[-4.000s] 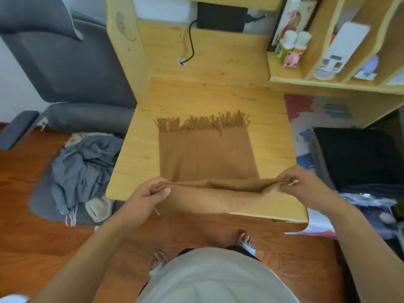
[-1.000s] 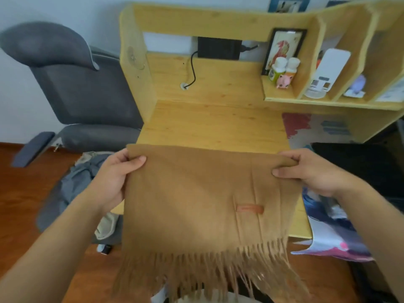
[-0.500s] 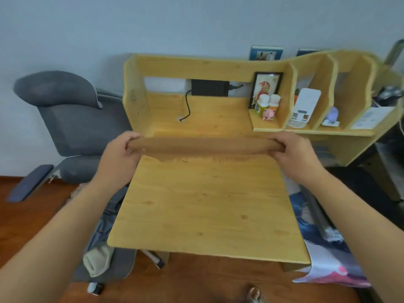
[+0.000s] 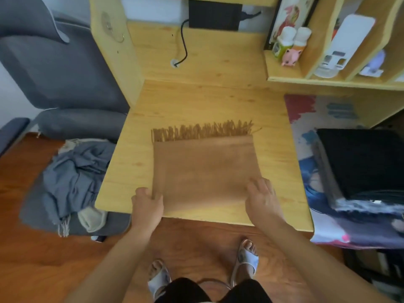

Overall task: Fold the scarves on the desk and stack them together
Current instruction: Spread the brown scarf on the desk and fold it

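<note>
Scarf, tan [image 4: 203, 167]: folded flat on bench [image 4: 122, 171]; left hand [image 4: 147, 204] pinching corner, right hand [image 4: 261, 197] flat atop. Grey scarves [image 4: 72, 178], frame left, unfolded.

A plain tan-brown scarf [image 4: 203, 169] with a darker brown fringe lies on a pale yellow wooden bench [image 4: 131, 167]. Left of the bench sit a grey chair [image 4: 54, 73] and crumpled blue-grey cloth [image 4: 74, 176]; right, folded black fabric [image 4: 360, 162]. The floor [image 4: 32, 259] is reddish-brown wood.
</note>
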`<state>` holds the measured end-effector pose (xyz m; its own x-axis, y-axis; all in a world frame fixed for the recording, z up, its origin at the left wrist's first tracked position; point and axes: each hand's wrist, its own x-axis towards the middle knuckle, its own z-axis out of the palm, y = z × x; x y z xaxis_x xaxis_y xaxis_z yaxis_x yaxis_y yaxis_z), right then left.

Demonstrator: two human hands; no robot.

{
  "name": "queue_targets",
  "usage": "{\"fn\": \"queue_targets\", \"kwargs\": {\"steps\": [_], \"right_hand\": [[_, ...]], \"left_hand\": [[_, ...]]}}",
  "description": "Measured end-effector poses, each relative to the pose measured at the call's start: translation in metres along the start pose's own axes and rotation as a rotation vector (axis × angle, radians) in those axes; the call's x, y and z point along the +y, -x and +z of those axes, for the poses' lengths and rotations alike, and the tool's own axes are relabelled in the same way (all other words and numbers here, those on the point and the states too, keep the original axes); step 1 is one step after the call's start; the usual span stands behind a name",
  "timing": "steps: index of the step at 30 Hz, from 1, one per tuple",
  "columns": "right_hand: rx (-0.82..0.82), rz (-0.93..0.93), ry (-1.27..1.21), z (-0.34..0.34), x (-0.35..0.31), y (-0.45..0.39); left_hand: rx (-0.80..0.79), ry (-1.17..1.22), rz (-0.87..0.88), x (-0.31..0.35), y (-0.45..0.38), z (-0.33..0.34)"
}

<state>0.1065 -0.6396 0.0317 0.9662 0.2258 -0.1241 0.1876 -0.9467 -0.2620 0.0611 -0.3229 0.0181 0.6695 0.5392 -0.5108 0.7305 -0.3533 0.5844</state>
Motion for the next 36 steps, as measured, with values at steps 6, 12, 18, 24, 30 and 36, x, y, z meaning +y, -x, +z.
{"fn": "queue_targets", "kwargs": {"steps": [6, 12, 18, 24, 30, 36], "right_hand": [[-0.359, -0.078, -0.021, 0.017, -0.043, -0.063], [-0.347, -0.237, 0.313, 0.028, 0.017, -0.063], [-0.078, -0.391, 0.175, 0.002, -0.013, -0.014], [-0.324, -0.546, 0.314, 0.066, -0.02, 0.084], [-0.048, -0.362, 0.262, 0.088, -0.051, 0.056], [-0.213, -0.078, -0.383, 0.037, -0.037, 0.06]], "left_hand": [[-0.081, -0.061, -0.111, 0.029, -0.004, 0.016], [-0.756, -0.002, -0.321, 0.009, 0.078, 0.011], [-0.24, -0.726, 1.026, -0.012, 0.054, 0.005], [-0.42, -1.136, 1.309, -0.013, -0.013, 0.017], [-0.259, -1.138, 1.244, -0.028, -0.019, 0.037], [-0.264, -1.005, 1.232, -0.017, -0.01, 0.005]]}}
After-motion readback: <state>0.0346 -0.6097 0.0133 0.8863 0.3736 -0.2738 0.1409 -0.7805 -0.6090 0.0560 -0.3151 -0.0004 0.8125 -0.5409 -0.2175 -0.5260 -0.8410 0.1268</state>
